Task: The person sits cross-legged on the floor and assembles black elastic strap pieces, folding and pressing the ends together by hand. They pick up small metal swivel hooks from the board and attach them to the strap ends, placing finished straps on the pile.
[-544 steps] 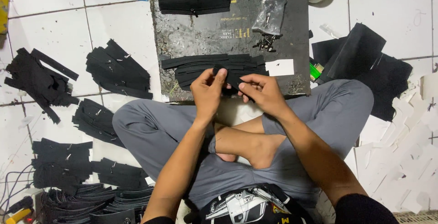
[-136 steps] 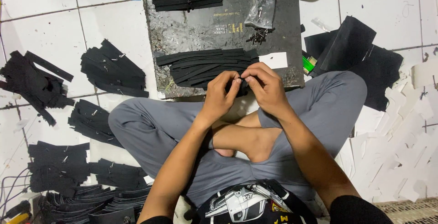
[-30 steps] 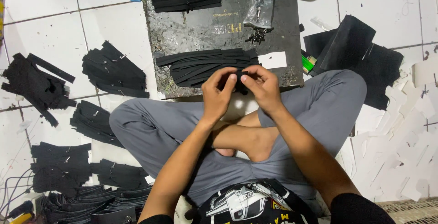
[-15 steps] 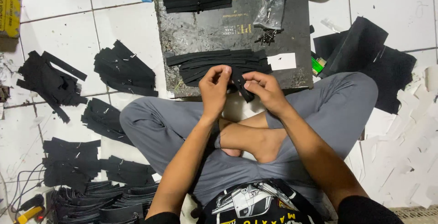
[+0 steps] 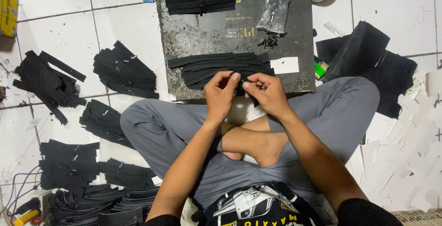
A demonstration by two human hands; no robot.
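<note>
Both our left hand (image 5: 220, 93) and right hand (image 5: 267, 92) pinch one black strip (image 5: 245, 84) | we'd keep fingertips close, strip taut over the board (image 5: 207, 32).

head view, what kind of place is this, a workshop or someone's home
Probably a small floor workshop, perhaps in a home. The person sits cross-legged on white floor tiles, piles of cut black strips lie all round, and a dark work board holds more strips and a bag of small metal parts.

Single head-worn view, straight down and close over lap, hands, dark work board (image 5: 207, 32) and tiled floor (image 5: 55, 32).
</note>
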